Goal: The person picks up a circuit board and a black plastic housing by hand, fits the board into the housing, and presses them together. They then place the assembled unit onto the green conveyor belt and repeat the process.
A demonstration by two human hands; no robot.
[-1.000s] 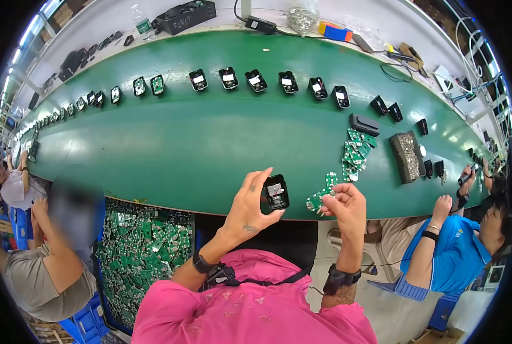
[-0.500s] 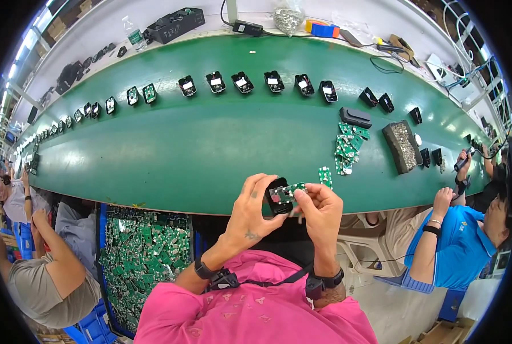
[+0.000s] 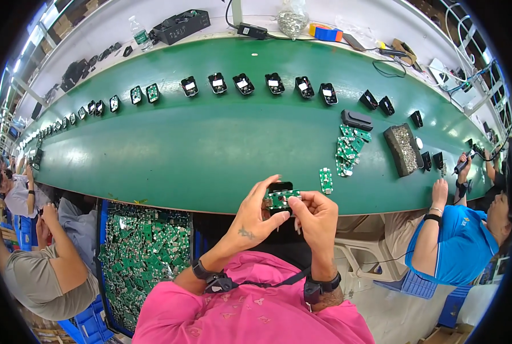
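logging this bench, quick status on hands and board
Left hand holding black case; right hand pinching green circuit board over it. No obstruction visible. Second green board lying on table beyond right hand.

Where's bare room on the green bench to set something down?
Biggest: the green bench between the row of black cases, the left hand and the board pile. Narrower: behind that row, up to the white back ledge. Crowded: the right side, with board pile, speckled block and more cases, plus a lone green board just beyond the right hand.
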